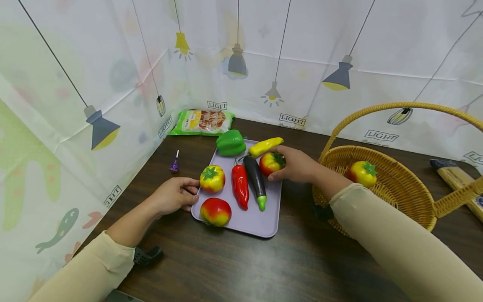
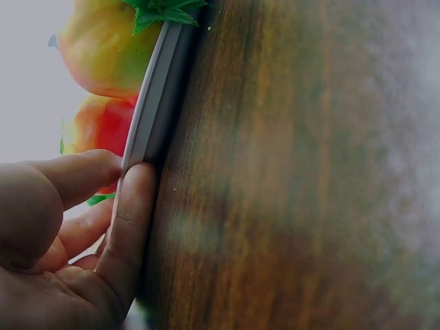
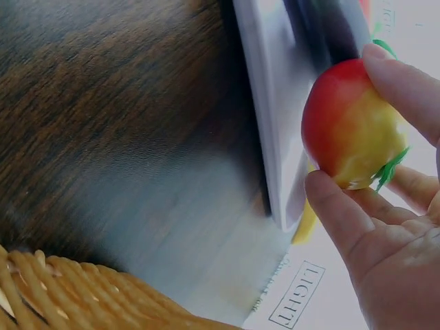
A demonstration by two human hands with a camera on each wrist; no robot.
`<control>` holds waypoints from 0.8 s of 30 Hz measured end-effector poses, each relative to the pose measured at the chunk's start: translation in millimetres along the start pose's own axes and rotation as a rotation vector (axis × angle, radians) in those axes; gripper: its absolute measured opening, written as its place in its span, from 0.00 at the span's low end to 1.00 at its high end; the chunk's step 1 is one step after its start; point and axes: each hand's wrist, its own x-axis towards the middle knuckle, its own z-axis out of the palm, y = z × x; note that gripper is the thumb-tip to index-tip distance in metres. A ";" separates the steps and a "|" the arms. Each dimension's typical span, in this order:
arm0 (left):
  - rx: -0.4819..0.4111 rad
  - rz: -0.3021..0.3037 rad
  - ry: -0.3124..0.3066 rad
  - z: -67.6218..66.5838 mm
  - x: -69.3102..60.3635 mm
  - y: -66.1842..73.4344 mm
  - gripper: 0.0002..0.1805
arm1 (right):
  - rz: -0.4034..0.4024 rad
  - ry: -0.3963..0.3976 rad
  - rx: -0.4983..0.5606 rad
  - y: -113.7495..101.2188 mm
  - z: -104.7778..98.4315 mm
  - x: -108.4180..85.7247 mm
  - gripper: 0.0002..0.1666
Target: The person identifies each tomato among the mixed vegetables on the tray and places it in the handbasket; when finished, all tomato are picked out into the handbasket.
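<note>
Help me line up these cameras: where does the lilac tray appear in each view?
Head: lilac tray, near the centre.
Left wrist: its edge slants left of centre, pinched by the left hand.
Right wrist: its edge descends from the top, left of the tomato.
Shared landmark: dark wooden table.

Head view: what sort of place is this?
Likely a staged tabletop corner: printed sheeting walls it in, and a lilac tray of toy-like produce sits on the dark table.

Tomatoes (image 1: 268,164) glossy (plastic-looking); tray (image 1: 260,222) smooth; basket (image 1: 409,188) rough wicker.
</note>
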 end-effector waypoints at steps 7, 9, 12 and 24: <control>0.010 -0.001 0.005 1.2 -0.7 1.3 0.28 | -0.013 0.015 -0.010 -4.6 -4.9 -13.0 0.53; 0.014 -0.004 0.008 1.8 -1.1 2.3 0.28 | -0.016 0.020 -0.007 -5.1 -6.3 -16.6 0.53; 0.017 0.002 0.007 2.0 -1.7 3.0 0.28 | -0.018 0.030 -0.003 -5.4 -9.3 -22.3 0.54; 0.035 0.029 0.001 2.9 -2.1 1.9 0.28 | -0.056 0.098 0.011 1.5 -28.9 -59.6 0.53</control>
